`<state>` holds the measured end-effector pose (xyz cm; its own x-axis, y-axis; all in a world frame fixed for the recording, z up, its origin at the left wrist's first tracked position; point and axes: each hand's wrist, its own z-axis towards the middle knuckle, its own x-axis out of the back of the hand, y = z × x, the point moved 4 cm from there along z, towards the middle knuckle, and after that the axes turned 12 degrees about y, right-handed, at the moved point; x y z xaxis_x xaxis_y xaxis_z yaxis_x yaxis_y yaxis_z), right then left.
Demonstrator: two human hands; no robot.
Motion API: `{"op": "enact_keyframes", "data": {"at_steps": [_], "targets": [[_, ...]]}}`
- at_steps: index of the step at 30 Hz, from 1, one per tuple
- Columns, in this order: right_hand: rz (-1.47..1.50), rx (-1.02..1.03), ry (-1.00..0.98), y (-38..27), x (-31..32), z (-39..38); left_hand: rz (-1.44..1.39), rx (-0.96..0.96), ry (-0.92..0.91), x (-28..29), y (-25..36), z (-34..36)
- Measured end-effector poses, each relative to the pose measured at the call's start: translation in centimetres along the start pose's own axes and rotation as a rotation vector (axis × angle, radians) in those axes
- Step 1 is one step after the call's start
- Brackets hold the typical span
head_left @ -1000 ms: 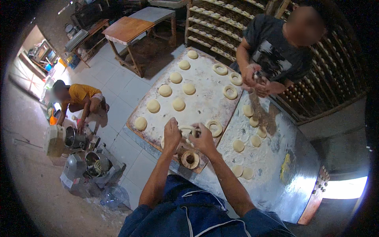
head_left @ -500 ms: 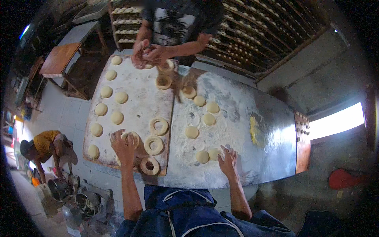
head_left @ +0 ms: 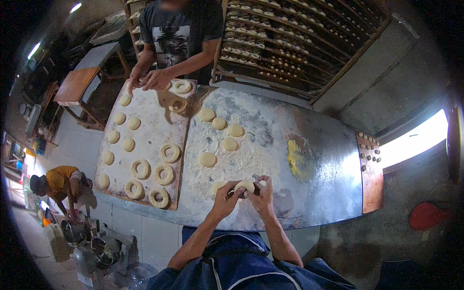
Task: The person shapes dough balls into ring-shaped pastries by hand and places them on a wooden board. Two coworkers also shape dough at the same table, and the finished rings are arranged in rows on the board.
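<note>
Both of my hands are low over the floured metal table (head_left: 319, 188), holding a pale piece of dough (head_left: 245, 186). My left hand (head_left: 227, 195) pinches its left side and my right hand (head_left: 262, 195) grips its right side, thumbs near its middle. Another pale round (head_left: 219, 187) lies beside my left hand, partly covered. Several flattened rounds (head_left: 208, 159) lie on the flour farther up. To the left, a floured board (head_left: 142, 104) holds several dough rings (head_left: 164, 174) and several rounds (head_left: 128, 144).
A co-worker in a dark shirt works across the table, hands (head_left: 150, 82) over the board. A crouching person in yellow (head_left: 63, 181) is beside mixers (head_left: 104, 249) at lower left. Racks of dough (head_left: 290, 43) stand behind, a wooden table (head_left: 72, 87) upper left, a small board (head_left: 367, 193) far right.
My view has swung rightward. My hands have left the ring on the board and now grip dough on the metal table. The co-worker's hands have separated a little over the board.
</note>
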<state>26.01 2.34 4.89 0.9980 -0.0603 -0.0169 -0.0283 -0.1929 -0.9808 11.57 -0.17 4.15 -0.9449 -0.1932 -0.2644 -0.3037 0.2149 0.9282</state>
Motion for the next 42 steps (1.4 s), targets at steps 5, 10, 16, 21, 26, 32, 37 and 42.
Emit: {"op": "enact_keyframes", "data": {"at_steps": [5,10,16,21,26,32,37,42], "targets": [[-0.055,0.059,-0.521,-2.7,1.2,0.1,-0.321,0.030,0.001,-1.7,-3.0,-0.8],[-0.194,-0.238,-0.234,1.8,3.9,3.5,-0.383,-0.072,-0.085,-3.7,-2.0,-1.2],[0.110,-0.321,-0.096,1.6,1.6,2.3,-0.143,-0.119,0.359,-3.0,-0.6,1.1],[-0.321,-0.196,-0.027,-0.3,-2.8,1.1,0.016,-0.260,0.424,0.1,-4.2,2.4],[-0.435,-0.152,-0.088,0.5,-5.0,0.8,-0.148,-0.448,0.192,4.0,-4.5,4.2],[-0.285,-0.215,-0.180,-0.7,-11.8,-0.1,-0.801,0.133,0.242,8.4,-3.0,3.2],[-0.449,0.137,-0.330,4.0,-16.4,0.4,-0.054,-0.326,0.364,15.1,-2.0,3.7],[-0.476,-0.091,-0.531,3.4,-23.6,0.7,-0.149,-0.301,0.555,22.2,0.3,3.2]]}}
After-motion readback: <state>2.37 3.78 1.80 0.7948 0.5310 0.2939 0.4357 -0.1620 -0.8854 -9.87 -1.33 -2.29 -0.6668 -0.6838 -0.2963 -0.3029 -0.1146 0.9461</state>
